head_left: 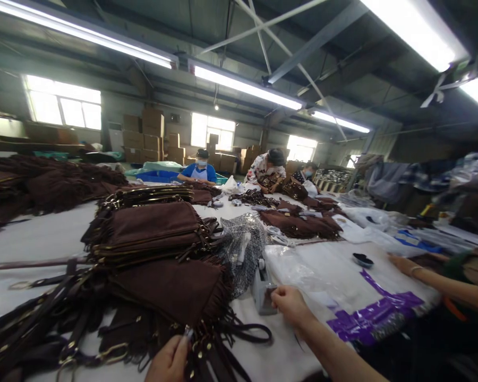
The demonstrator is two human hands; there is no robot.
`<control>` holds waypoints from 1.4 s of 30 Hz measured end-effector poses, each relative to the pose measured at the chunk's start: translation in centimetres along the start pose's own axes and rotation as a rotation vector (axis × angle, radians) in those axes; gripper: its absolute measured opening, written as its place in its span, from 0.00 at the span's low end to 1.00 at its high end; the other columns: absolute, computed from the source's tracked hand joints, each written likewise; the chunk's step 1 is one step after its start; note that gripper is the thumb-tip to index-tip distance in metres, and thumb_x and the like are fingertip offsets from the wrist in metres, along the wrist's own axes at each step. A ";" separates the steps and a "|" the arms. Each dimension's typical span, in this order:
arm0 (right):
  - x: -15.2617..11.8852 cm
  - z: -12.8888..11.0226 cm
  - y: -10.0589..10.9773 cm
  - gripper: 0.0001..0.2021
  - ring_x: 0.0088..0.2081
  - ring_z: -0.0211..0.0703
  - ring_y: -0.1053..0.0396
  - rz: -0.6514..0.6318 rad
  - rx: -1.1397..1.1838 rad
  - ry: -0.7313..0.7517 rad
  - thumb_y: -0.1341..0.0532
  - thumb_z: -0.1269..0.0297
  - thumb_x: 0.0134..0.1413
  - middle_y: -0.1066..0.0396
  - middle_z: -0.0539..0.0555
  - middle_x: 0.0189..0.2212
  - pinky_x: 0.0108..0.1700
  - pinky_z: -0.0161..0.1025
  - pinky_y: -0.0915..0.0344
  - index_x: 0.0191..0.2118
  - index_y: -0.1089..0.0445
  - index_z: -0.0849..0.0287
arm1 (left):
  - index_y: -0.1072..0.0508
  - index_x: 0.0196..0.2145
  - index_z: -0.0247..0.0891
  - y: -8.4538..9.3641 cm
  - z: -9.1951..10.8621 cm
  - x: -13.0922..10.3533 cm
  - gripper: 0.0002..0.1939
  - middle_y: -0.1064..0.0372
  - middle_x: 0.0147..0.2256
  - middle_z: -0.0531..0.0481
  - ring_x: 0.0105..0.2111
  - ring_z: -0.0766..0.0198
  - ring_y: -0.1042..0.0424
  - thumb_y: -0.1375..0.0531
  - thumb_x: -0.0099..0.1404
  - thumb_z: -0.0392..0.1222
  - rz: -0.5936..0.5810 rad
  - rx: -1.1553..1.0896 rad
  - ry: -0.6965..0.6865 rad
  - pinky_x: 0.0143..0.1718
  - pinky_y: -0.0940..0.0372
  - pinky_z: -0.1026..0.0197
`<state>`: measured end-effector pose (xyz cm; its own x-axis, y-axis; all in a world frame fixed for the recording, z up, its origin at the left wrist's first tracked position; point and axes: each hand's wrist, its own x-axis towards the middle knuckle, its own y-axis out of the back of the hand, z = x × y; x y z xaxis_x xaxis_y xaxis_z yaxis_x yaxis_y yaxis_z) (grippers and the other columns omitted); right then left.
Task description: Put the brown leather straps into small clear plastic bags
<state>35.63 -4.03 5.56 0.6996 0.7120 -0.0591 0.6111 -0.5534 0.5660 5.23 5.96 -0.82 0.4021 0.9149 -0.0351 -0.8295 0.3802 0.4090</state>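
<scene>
A: Here's the table (282, 353), and a brown fringed bag (171, 289) lies at about seven o'clock in the view. Make that bag the hub of our clock! Where are the hands?

B: Left hand (168, 362) at six o'clock, right by the bag's near edge! Thumb and forefinger are pinched together on a small shiny piece (188, 333). Too blurred to say what it is.

A: And the right hand (291, 305)?

B: Out at three, up against the near end of a grey dispenser (258, 297)! Fingers curled in, thumb close to the forefinger; I can't tell whether they've hold of anything.

A: What's crowding the bag?

B: At twelve, a stack (153, 225) of brown bags, just beyond it. At nine, a tangle of dark straps (79, 318) with metal rings. At two, a crumpled speckled wrap (245, 241), just behind the dispenser.

A: Further out at three?

B: Purple plastic (376, 317), well apart from the bag, a small black dish (362, 260) near it, and then a co-worker's hand (401, 263) on the far side!
</scene>
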 end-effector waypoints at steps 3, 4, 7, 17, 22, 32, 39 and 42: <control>-0.3 0.0 0.6 0.08 0.23 0.39 0.37 0.003 -0.091 0.062 0.43 0.73 0.36 0.34 0.48 0.14 0.27 0.33 0.46 0.13 0.34 0.58 | 0.33 0.23 0.41 0.2 0.5 -0.1 0.21 0.34 0.22 0.53 0.28 0.58 0.34 0.51 0.62 0.58 0.014 0.021 0.009 0.30 0.42 0.62; -0.8 -0.1 0.6 0.08 0.23 0.39 0.37 -0.012 -0.108 0.078 0.43 0.73 0.37 0.33 0.48 0.14 0.27 0.33 0.46 0.14 0.33 0.58 | 0.33 0.23 0.41 0.3 0.7 -0.3 0.20 0.35 0.22 0.53 0.28 0.59 0.35 0.51 0.63 0.57 0.015 0.030 0.009 0.30 0.42 0.62; -3.4 -1.3 0.0 0.08 0.22 0.38 0.37 -0.197 -0.120 0.160 0.42 0.71 0.42 0.29 0.48 0.16 0.27 0.33 0.45 0.17 0.30 0.58 | 0.34 0.23 0.41 0.4 1.5 -1.0 0.18 0.35 0.22 0.52 0.27 0.60 0.36 0.51 0.64 0.53 0.036 0.036 -0.010 0.30 0.44 0.62; -8.3 -9.4 -10.5 0.12 0.21 0.36 0.36 -0.626 0.035 0.314 0.43 0.64 0.49 0.28 0.49 0.18 0.25 0.31 0.44 0.19 0.29 0.59 | 0.34 0.30 0.41 0.3 1.8 -2.4 0.15 0.31 0.28 0.47 0.28 0.59 0.33 0.54 0.69 0.46 0.117 0.193 -0.134 0.30 0.47 0.60; -7.2 -9.8 -14.3 0.14 0.19 0.35 0.37 -0.556 -0.088 0.254 0.41 0.62 0.47 0.30 0.49 0.14 0.23 0.32 0.45 0.16 0.30 0.59 | 0.33 0.32 0.41 0.4 1.6 -2.6 0.16 0.29 0.30 0.45 0.30 0.58 0.30 0.57 0.70 0.45 0.097 0.296 -0.107 0.30 0.47 0.60; -7.3 -9.0 -16.1 0.14 0.16 0.34 0.40 -0.462 -0.146 0.107 0.40 0.59 0.45 0.32 0.49 0.12 0.20 0.32 0.47 0.14 0.33 0.58 | 0.33 0.35 0.39 0.1 0.6 -2.6 0.15 0.27 0.32 0.45 0.32 0.58 0.28 0.57 0.71 0.42 0.072 0.388 -0.101 0.30 0.45 0.59; -6.9 -8.3 -17.2 0.17 0.16 0.34 0.43 -0.411 -0.124 0.080 0.38 0.56 0.44 0.39 0.46 0.10 0.20 0.32 0.50 0.14 0.39 0.57 | 0.33 0.36 0.37 -0.1 0.7 -2.8 0.15 0.27 0.33 0.41 0.33 0.56 0.27 0.58 0.70 0.38 0.069 0.458 -0.087 0.30 0.45 0.58; -7.3 -8.0 -16.4 0.14 0.17 0.33 0.42 -0.476 -0.072 0.112 0.39 0.59 0.46 0.37 0.46 0.11 0.21 0.31 0.48 0.16 0.34 0.59 | 0.33 0.36 0.38 0.1 0.9 -2.9 0.15 0.27 0.33 0.42 0.33 0.56 0.28 0.58 0.70 0.40 0.066 0.413 -0.087 0.30 0.46 0.59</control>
<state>17.56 3.33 3.33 0.3024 0.9229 -0.2383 0.8232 -0.1268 0.5534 4.38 3.21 0.15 0.3994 0.9139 0.0730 -0.6365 0.2191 0.7395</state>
